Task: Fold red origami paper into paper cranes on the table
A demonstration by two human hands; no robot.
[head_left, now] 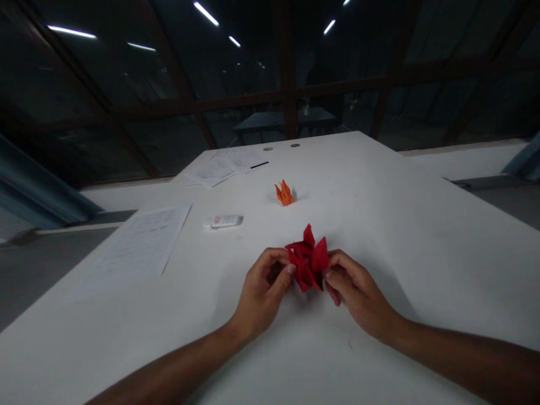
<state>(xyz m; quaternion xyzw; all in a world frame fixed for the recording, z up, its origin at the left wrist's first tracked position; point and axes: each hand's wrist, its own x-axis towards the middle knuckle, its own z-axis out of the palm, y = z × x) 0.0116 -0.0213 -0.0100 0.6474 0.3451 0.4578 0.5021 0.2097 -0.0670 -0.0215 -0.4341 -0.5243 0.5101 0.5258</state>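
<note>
A red folded-paper origami piece (309, 261) with several pointed petals is held between both hands, just above the white table. My left hand (266, 284) pinches its left side, thumb in front and fingers behind. On the other side, my right hand (358, 289) grips the right edge between thumb and fingers; some of its fingertips are hidden behind the paper. Farther back on the table stands a smaller orange origami piece (284, 193) with upright points, apart from both hands.
The white table (422, 242) reaches back toward dark windows. A white tube (223, 221) with printed text lies left of the hands. Printed sheets (143, 236) are at the left edge, more papers (215, 170) farther back, with a black pen (259, 165) beside them.
</note>
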